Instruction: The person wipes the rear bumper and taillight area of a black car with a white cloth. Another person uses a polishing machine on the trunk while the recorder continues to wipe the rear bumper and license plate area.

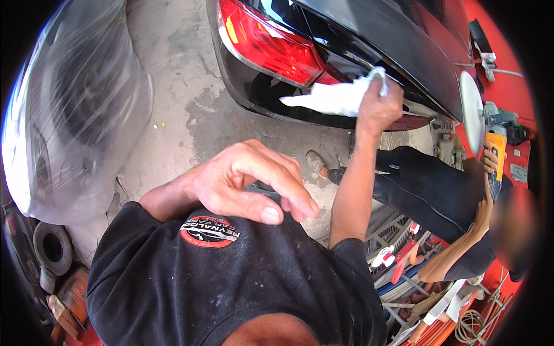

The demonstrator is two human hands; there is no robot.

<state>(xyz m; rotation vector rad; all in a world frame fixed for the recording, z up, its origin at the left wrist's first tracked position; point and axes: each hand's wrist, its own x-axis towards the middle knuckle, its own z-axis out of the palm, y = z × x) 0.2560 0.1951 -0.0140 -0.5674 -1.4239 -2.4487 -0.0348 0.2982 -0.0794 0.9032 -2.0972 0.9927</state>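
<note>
My right hand (380, 108) is closed around a bunched white cloth (340, 98). The cloth lies against the rear of a glossy black car (254, 92), just right of its red tail light (268, 43). One end of the cloth trails left under the light. My left hand (248, 179) hovers in front of my chest, fingers loosely bent and apart from the thumb. Nothing shows in it, and it does not touch the car.
At the right, a co-worker in dark clothes (415, 181) holds a yellow polisher (495, 153) with a round white pad (471, 112) by the car. A plastic-covered car (86, 115) stands left. Tyres (53, 249) lie lower left; a cluttered metal rack (392, 236) stands lower right.
</note>
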